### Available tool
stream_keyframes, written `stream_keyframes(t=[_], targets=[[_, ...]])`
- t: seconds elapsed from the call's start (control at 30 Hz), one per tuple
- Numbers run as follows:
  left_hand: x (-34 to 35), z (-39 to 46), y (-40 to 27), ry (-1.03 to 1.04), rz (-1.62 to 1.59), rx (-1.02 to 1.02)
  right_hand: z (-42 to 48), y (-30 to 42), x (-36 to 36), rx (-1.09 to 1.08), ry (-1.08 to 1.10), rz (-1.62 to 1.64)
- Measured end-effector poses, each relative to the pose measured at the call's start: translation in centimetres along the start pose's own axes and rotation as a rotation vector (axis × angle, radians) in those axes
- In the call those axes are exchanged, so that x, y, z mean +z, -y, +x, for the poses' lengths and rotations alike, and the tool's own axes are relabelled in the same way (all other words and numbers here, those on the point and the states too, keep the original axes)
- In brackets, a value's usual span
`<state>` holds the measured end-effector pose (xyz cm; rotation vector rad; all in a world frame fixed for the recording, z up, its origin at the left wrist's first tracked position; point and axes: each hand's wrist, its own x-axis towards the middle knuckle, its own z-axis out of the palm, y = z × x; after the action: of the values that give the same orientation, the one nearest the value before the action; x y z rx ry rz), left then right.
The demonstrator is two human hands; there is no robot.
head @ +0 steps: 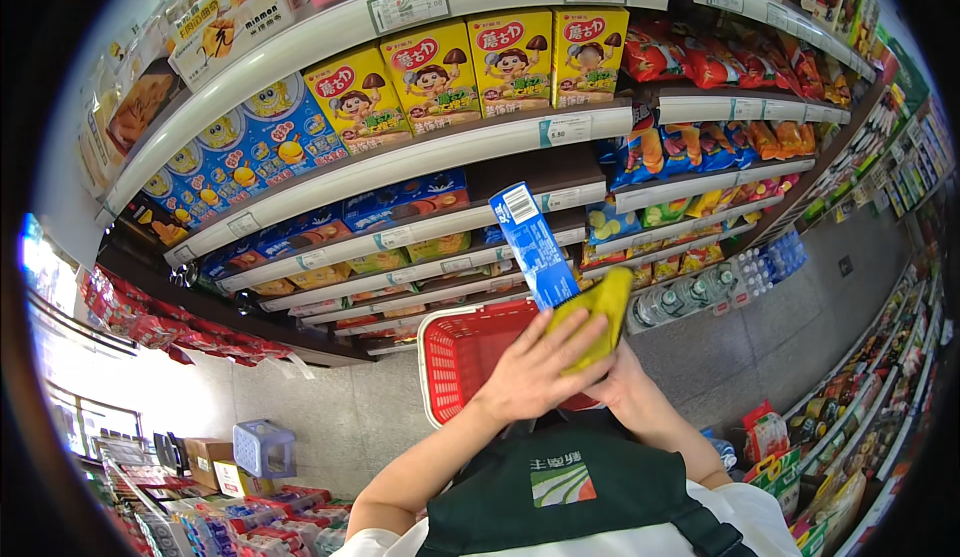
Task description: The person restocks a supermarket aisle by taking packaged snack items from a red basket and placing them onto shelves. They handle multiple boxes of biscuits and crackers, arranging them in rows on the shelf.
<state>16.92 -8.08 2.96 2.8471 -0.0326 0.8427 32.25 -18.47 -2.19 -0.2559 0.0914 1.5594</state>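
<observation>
My left hand (pixel 551 366) lies over a yellow cloth (pixel 592 317), its fingers curved across it. Partly hidden behind the cloth is my right hand (pixel 619 378), whose fingers and grip do not show. A narrow blue carton (pixel 536 246) with a barcode and white print sticks up from the hands, tilted to the upper left. Its lower end disappears behind the cloth and my left fingers, so which hand bears it cannot be seen. Just below the hands is a red plastic shopping basket (pixel 444 377) with a pale rim.
Shop shelves (pixel 487 133) face me, holding yellow biscuit boxes (pixel 510 62), blue snack boxes (pixel 405 201) and bagged snacks (pixel 679 148). Bottled water (pixel 682 298) stands on the floor at right. A plastic stool (pixel 262 444) is at lower left. More stocked shelves (pixel 862 392) line the right.
</observation>
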Motion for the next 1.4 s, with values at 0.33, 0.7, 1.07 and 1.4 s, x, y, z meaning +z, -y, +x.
stream_keyframes(t=[0.33,0.7,1.07,1.4], targets=[[-4.0,3.6,8.1,-0.510,-0.087,-0.508,-1.7,-1.5,0.9,0.054,-0.270,-0.174],[-3.3,-0.8,10.2,-0.717,-1.675,-1.333,-1.9,1.6,-0.1,-0.104,-0.210,-0.864],[3.3,-4.1,7.7,-0.732,-1.777,-1.618,0.4,-2.0,-1.1,-0.058,-0.042,-0.713],[2.4,-1.3,2.7,-0.879,-1.806,-1.275,3.0,-4.6,1.7,-0.415,-0.216,-0.713]])
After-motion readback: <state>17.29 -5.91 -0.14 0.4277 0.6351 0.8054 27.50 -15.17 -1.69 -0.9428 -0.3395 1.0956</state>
